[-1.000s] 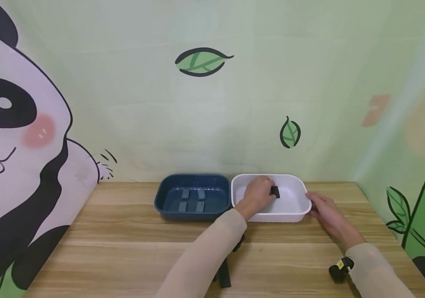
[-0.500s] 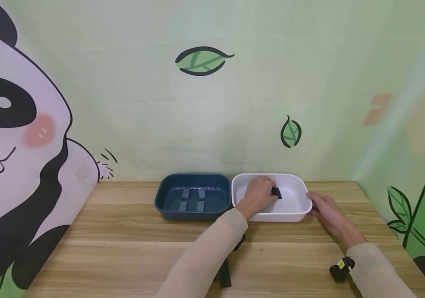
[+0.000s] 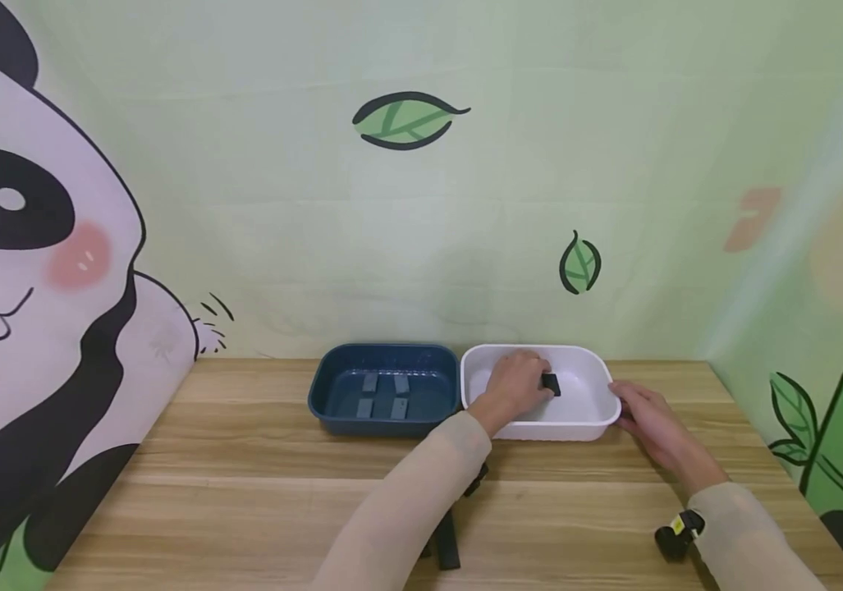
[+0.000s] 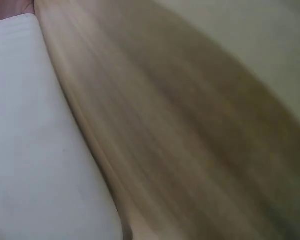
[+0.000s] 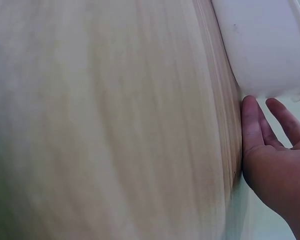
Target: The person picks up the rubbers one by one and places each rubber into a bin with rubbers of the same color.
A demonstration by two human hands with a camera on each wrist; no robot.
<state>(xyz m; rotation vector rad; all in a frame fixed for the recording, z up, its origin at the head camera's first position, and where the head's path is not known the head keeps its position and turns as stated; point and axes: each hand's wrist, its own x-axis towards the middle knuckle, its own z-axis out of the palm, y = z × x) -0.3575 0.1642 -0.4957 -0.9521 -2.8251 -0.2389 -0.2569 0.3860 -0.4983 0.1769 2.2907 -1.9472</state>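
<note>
We see the left hand inside a white, rounded-rectangular plastic tray, its fingers curled, pinching a small black rectangular block at its three o'clock, within that tray. At the tray's three o'clock, the right hand touches the outer end, its fingers mostly straight. At nine o'clock, just beside, we find a navy-blue, rounded-rectangular plastic tray holding four small grey rectangular blocks.
</note>
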